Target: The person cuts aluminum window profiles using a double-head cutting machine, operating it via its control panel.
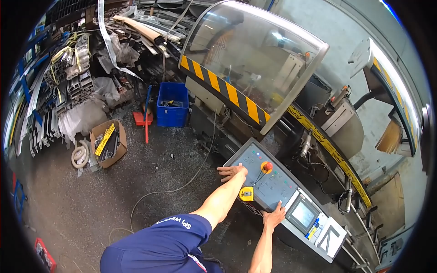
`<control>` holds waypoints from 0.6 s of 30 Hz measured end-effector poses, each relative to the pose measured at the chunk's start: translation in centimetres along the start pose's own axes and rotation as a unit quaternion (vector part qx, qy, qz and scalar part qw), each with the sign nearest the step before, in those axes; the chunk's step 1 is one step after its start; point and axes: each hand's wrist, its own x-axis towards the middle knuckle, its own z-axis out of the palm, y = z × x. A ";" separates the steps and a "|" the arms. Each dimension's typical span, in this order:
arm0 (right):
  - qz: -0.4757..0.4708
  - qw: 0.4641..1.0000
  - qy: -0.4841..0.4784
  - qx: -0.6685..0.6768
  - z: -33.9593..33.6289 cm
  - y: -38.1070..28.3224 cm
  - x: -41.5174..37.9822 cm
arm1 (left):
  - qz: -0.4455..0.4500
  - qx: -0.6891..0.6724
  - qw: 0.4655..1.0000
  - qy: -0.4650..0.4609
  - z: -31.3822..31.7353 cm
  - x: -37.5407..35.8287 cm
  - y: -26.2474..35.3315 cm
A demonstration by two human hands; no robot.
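Note:
My left hand (232, 172) rests at the left end of the grey control panel (277, 175), its thumb or index finger on the panel's near edge and the other fingers spread past it. My right hand (273, 217) touches the panel's near edge beside the screen (303, 214), one finger extended onto the surface. Neither hand holds anything. Between them a yellow tape measure (246, 194) hangs at the panel's edge by a cord near the red emergency button (267, 166).
Behind the panel stands a machine under a clear guard (246, 59) with a striped edge. A yellow-taped profile (332, 152) runs right. Left are a blue bin (172, 111), a red dustpan (142, 118), a cardboard box (119, 152) and stacked metal profiles (75, 75). A cable (159, 192) crosses the floor.

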 end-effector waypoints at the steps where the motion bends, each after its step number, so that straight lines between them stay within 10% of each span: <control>1: -0.002 1.000 0.005 0.000 0.0 -0.1 -0.1 | 0.002 0.002 1.000 -0.003 -0.3 -0.2 -0.1; 18: 0.009 1.000 -0.022 0.005 -0.3 -0.2 -0.1 | 0.021 0.000 1.000 0.003 0.9 0.8 -0.3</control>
